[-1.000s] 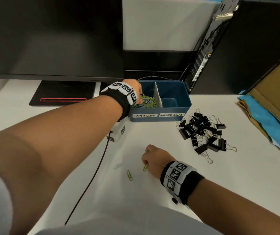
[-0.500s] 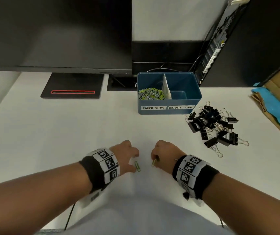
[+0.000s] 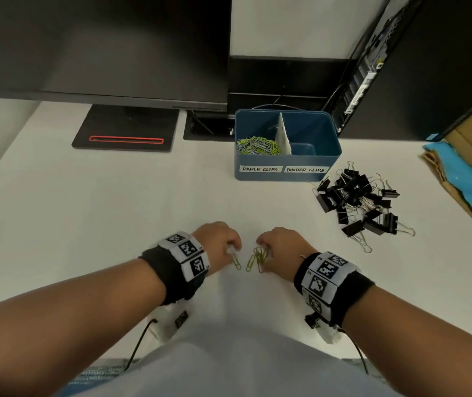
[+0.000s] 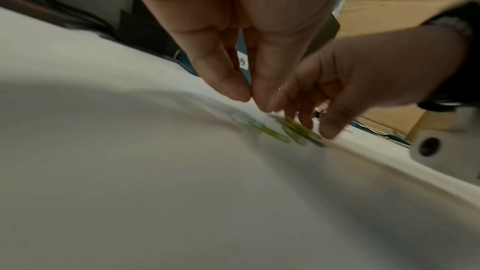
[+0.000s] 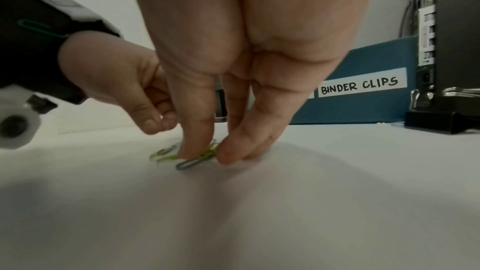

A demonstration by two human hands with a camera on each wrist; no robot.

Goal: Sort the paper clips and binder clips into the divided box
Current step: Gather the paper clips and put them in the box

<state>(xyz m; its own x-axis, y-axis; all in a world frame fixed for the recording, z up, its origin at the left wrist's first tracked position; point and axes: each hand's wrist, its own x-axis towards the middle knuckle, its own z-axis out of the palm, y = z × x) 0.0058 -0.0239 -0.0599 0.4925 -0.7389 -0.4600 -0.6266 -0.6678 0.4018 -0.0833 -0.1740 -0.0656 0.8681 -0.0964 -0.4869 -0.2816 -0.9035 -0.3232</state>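
Observation:
The blue divided box stands at the back, labelled PAPER CLIPS and BINDER CLIPS. Its left half holds a heap of paper clips; the right half shows only its bare floor. Black binder clips lie piled to the right of the box. Near the table's front edge my left hand pinches a pale paper clip, with a green clip beside it. My right hand pinches a small bunch of green clips against the table, and a grey clip sticks out below its fingertips.
A monitor on a black stand fills the back left. A computer tower stands behind the box on the right. Cardboard with blue sheeting lies at the far right. Cables hang from both wrist cameras.
My left hand came back from the box to the front and closed on a clip. My right hand has gathered more green clips under its fingers. The two hands now sit close together.

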